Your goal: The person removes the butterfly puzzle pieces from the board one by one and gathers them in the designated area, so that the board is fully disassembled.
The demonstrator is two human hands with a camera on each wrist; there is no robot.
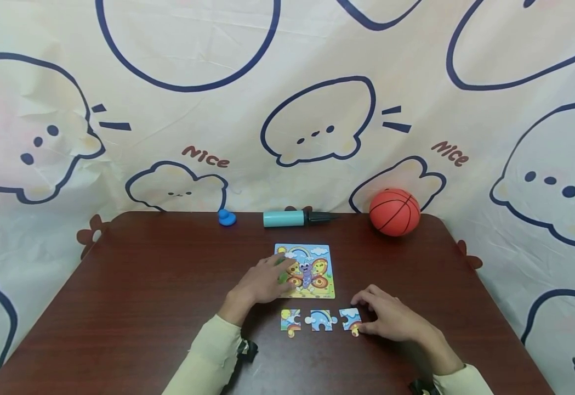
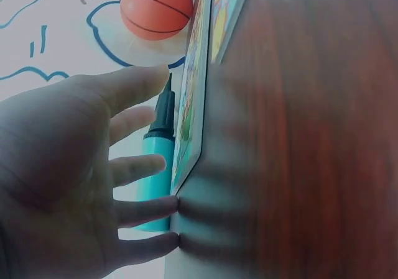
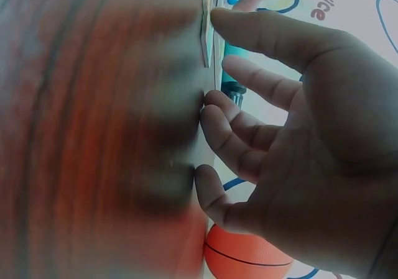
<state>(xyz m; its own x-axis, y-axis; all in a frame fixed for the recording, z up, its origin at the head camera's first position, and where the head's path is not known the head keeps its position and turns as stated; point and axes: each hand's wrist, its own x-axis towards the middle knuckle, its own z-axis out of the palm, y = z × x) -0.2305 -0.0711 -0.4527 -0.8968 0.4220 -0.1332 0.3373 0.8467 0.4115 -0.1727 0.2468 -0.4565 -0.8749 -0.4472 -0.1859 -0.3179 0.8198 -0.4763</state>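
A colourful butterfly puzzle board [image 1: 312, 271] lies flat on the dark wooden table [image 1: 144, 285]. My left hand [image 1: 262, 281] rests on the board's left side with straight fingers; in the left wrist view its fingertips [image 2: 158, 210] touch the table at the edge of the board [image 2: 193, 105]. Three loose puzzle pieces lie in a row in front of the board: left [image 1: 290, 321], middle [image 1: 320, 320], right [image 1: 350, 319]. My right hand [image 1: 391, 317] sits beside the right piece [image 3: 207, 36], thumb tip against its edge, the bent fingers [image 3: 214, 120] resting on the table.
Along the table's far edge lie a small blue object [image 1: 226, 218], a teal hand pump [image 1: 292, 218] with a black nozzle, and an orange mini basketball [image 1: 394, 212]. A cartoon-print cloth hangs behind and around the table.
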